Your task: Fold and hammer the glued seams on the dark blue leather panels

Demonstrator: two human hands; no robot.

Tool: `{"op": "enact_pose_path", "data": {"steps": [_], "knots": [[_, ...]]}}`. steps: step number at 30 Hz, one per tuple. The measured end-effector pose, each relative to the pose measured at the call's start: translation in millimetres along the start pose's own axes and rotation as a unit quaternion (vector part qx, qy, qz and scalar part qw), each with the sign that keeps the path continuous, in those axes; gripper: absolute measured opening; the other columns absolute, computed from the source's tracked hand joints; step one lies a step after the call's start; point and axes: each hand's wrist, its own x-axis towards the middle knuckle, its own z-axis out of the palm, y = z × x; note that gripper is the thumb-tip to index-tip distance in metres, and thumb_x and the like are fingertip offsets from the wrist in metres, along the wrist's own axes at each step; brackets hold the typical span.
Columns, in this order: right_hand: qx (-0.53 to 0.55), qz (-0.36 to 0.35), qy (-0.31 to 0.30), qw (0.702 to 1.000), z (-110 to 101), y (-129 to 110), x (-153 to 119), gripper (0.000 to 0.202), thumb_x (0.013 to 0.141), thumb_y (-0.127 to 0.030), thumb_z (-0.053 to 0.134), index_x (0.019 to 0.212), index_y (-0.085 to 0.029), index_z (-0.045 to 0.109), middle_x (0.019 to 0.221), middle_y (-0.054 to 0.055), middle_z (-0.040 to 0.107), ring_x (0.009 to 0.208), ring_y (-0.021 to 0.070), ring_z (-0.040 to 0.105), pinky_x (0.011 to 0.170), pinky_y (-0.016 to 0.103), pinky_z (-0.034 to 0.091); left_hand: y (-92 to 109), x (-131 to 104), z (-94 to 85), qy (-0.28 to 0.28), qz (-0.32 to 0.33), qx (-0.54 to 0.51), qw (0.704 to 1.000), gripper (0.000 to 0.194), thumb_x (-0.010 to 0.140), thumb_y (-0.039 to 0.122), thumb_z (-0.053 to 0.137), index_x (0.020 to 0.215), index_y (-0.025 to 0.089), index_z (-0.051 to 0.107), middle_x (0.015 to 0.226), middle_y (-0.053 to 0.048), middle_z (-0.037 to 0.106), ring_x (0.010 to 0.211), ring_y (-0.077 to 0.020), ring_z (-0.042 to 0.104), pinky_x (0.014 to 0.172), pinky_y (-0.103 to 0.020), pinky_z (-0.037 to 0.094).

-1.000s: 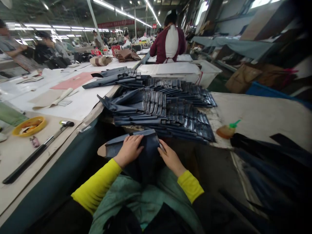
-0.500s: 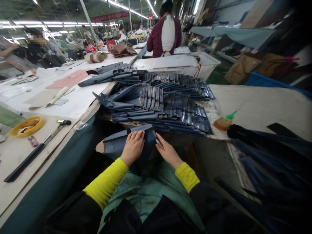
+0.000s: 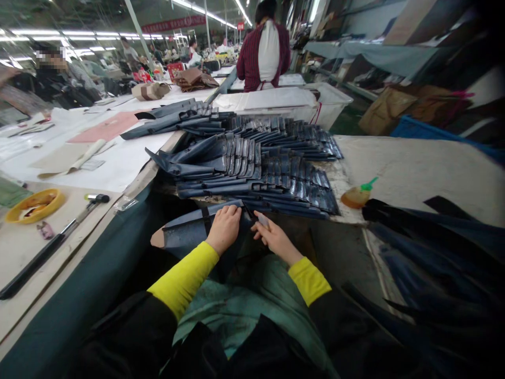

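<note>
A dark blue leather-like piece (image 3: 185,232) lies over my lap, with a dark strap across it and a tan tip at its left end. My left hand (image 3: 224,227) grips it near the upper right edge, fingers together on top and thumb hidden. Close to that right edge, my right hand (image 3: 274,238) is closed around a small pale-handled tool (image 3: 263,221); its working end is too small to make out. Directly beyond my hands, many similar folded blue pieces (image 3: 244,158) lie in overlapping rows on the bench.
On the left table are a hammer (image 3: 55,247), a yellow dish (image 3: 35,204) and a pink sheet (image 3: 104,127). A glue bottle (image 3: 355,197) with a green nozzle stands right, near dark strips (image 3: 434,237). A person (image 3: 264,50) is ahead, back turned, beyond a white bin (image 3: 333,102).
My left hand has slid right along the blue piece, towards its edge. My right hand has turned and shifted slightly right, showing more of the tool. The view has shifted slightly.
</note>
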Motion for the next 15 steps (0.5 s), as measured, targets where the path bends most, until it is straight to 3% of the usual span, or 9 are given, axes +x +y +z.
{"op": "enact_pose_path", "data": {"steps": [2, 6, 10, 15], "knots": [[0.157, 0.044, 0.015, 0.987, -7.2, -11.6, 1.7, 0.051, 0.084, -0.047, 0.053, 0.128, -0.022, 0.044, 0.071, -0.001, 0.056, 0.053, 0.0091, 0.049, 0.044, 0.018, 0.038, 2.2, 2.6, 2.5, -0.001, 0.006, 0.001, 1.000, 0.033, 0.092, 0.022, 0.036, 0.122, 0.016, 0.048, 0.112, -0.008, 0.054, 0.099, -0.0222, 0.046, 0.083, -0.035, 0.039], [0.395, 0.105, -0.046, 0.911, -20.2, -29.4, 4.7, 0.047, 0.090, -0.055, 0.037, 0.114, -0.018, 0.052, 0.057, -0.006, 0.040, 0.040, 0.0055, 0.031, 0.037, 0.015, 0.028, 4.9, 6.3, 3.8, 0.004, 0.003, 0.011, 1.000, 0.035, 0.093, 0.026, 0.034, 0.124, 0.018, 0.048, 0.113, -0.009, 0.054, 0.099, -0.0232, 0.047, 0.080, -0.036, 0.039], [0.457, 0.145, -0.052, 0.876, -24.6, -34.1, 8.2, 0.051, 0.094, -0.052, 0.026, 0.106, -0.012, 0.054, 0.059, -0.004, 0.040, 0.041, 0.0054, 0.030, 0.035, 0.014, 0.028, 4.9, 6.4, 3.7, -0.001, 0.003, 0.010, 1.000, 0.036, 0.094, 0.029, 0.033, 0.124, 0.019, 0.047, 0.112, -0.009, 0.055, 0.099, -0.0231, 0.047, 0.079, -0.037, 0.038], [0.439, 0.154, -0.032, 0.885, -22.0, -32.2, 11.2, 0.036, 0.094, -0.040, 0.036, 0.104, -0.011, 0.056, 0.065, -0.002, 0.044, 0.046, 0.0051, 0.036, 0.037, 0.013, 0.032, 5.2, 4.4, 5.1, 0.008, -0.003, 0.004, 1.000, 0.036, 0.094, 0.029, 0.033, 0.125, 0.020, 0.047, 0.112, -0.008, 0.055, 0.100, -0.0229, 0.046, 0.079, -0.037, 0.038]]}}
